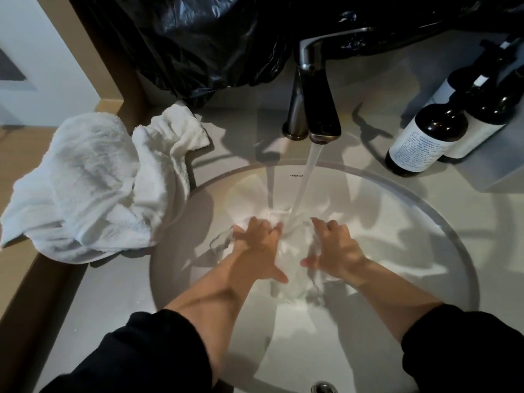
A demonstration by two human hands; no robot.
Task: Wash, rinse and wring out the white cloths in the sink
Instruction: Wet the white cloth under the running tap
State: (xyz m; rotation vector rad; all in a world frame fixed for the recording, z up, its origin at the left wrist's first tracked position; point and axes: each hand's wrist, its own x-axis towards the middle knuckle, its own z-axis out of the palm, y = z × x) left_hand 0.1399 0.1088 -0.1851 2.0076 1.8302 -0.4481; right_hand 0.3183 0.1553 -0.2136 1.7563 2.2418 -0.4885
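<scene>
A pale grey worktop point(107, 293) fills the view from above, with an oval white sink point(411, 222) set into it. A crumpled black plastic bag point(212, 38) spreads across the back of the worktop, behind the sink. To the left of the basin lies a heap of white cloths point(93, 188), bunched and folded over one another; one edge of the heap hangs just past the left rim of the sink.

A dark metal tap point(314, 95) stands at the back of the sink, slightly right of centre, its spout reaching out over the basin. On the worktop to the right of the tap stand dark pump bottles point(428, 137) with pale labels, close together.

Two bare forearms in black sleeves point(158, 350) reach into the basin from the near side. The left hand point(259, 248) and the right hand point(334, 248) lie side by side, a little apart, on one wet white cloth point(292, 268) in the middle of the sink. The grip of each hand is closed into the fabric: the fingers bend down with their tips sunk in the cloth. The left thumb points out toward the right hand. The picture is slightly blurred around the fingers.

A stream of water point(306, 177) runs from the spout and lands on the cloth between the two hands. A small round metal fitting point(323, 388) sits at the near edge of the basin.
</scene>
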